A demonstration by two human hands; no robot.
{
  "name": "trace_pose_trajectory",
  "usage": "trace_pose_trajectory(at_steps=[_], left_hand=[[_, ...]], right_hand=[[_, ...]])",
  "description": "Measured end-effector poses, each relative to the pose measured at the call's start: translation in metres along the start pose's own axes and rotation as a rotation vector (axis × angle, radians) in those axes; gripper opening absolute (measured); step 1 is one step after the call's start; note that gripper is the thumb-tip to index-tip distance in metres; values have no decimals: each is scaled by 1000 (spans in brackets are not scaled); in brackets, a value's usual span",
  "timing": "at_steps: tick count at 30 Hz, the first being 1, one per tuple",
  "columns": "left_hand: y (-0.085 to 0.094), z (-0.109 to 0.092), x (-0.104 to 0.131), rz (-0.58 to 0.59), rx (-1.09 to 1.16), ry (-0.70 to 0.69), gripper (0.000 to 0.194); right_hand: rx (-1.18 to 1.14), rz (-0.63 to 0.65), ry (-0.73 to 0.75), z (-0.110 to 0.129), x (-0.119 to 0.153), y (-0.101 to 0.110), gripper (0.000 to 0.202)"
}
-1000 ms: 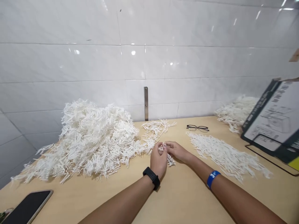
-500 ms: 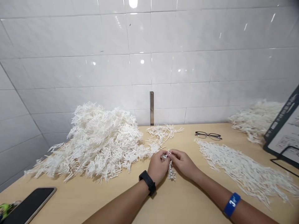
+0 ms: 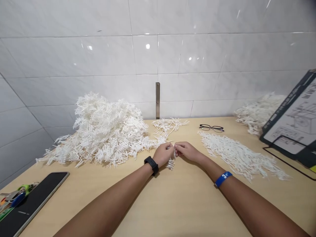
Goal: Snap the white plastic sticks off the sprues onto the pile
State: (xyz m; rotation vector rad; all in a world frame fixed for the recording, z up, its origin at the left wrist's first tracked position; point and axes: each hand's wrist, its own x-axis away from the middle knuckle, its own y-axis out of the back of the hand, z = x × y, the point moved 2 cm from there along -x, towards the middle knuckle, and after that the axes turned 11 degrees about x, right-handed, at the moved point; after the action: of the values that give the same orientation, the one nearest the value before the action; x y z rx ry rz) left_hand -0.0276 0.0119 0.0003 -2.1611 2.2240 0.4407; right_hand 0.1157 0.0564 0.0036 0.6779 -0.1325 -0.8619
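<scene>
A small bunch of white branched strands hangs between the person's two hands, over the middle of the bench. The left hand's grip is pinched on the bunch, thumb against forefinger, apparently to steady it. The right hand's grip meets it from three o'clock, its fingertips clamped on the upper end; which strand they have is too small to tell. Holding it this way probably leaves the lower ends free and the pinched part in sight.

Taken from the hands, a large heap of white strands lies between nine and ten o'clock, and a flatter spread of strands at three, seemingly placed apart so the two do not mix. The eyeglasses at two o'clock look set back from the work.

The forearms come in from eight and four o'clock, wrists low, knuckles outward, fingertips nearly meeting.
</scene>
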Motion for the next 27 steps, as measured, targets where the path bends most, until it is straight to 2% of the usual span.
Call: trace_pose_trajectory(at_steps=[5,9,12,17,22,27], left_hand=[[-1,-12,2,147,241,34,29],[-1,-14,3,285,368,92,26],[2,-16,4,339,462,123,22],[11,-19,4,351,486,103,19],[13,-14,1,350,424,194,17],[9,-11,1,434,534,273,16]], right_hand=[[-210,168,24,0,0,2,39],[-350,270,48,6,2,0,38],[-478,350,24,6,3,-3,35],[-560,371,22,1,2,-8,28],[-585,384,21,7,5,-7,29],[-575,409,28,13,10,-3,34]])
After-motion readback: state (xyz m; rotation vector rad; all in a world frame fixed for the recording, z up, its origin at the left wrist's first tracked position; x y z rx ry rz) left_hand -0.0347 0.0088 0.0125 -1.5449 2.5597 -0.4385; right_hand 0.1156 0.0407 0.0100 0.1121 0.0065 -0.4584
